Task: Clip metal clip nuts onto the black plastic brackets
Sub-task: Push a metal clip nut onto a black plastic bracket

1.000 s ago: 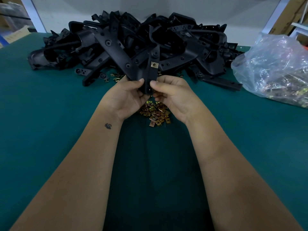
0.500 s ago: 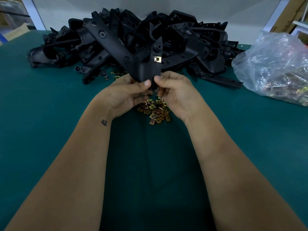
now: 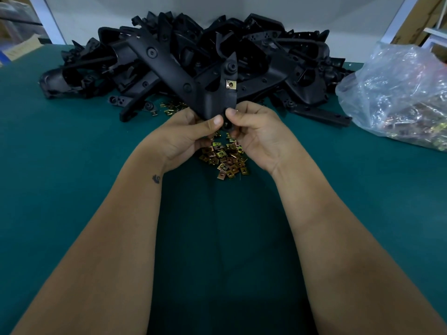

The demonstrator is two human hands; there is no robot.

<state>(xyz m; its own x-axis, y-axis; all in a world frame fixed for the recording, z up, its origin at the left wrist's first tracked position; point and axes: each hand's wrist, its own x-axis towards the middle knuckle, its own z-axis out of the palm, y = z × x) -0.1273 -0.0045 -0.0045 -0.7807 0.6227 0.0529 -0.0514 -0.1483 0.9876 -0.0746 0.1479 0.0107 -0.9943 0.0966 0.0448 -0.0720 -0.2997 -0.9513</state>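
Black V-shaped plastic bracket (image 3: 193, 85), one brass clip nut (image 3: 231, 84) fitted, is pinched at its lower corner by curled fingers of left hand (image 3: 186, 139) and right hand (image 3: 256, 134).

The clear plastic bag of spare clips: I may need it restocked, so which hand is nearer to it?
Right. The right hand holds the bracket at the table's middle, on the side toward the clear plastic bag. The left hand grips the same bracket from the far side.

We see a green table (image 3: 72, 177) running back to a white wall (image 3: 217, 6). At the far left lies cardboard (image 3: 18, 50); brown cardboard (image 3: 418, 22) stands at the far right.
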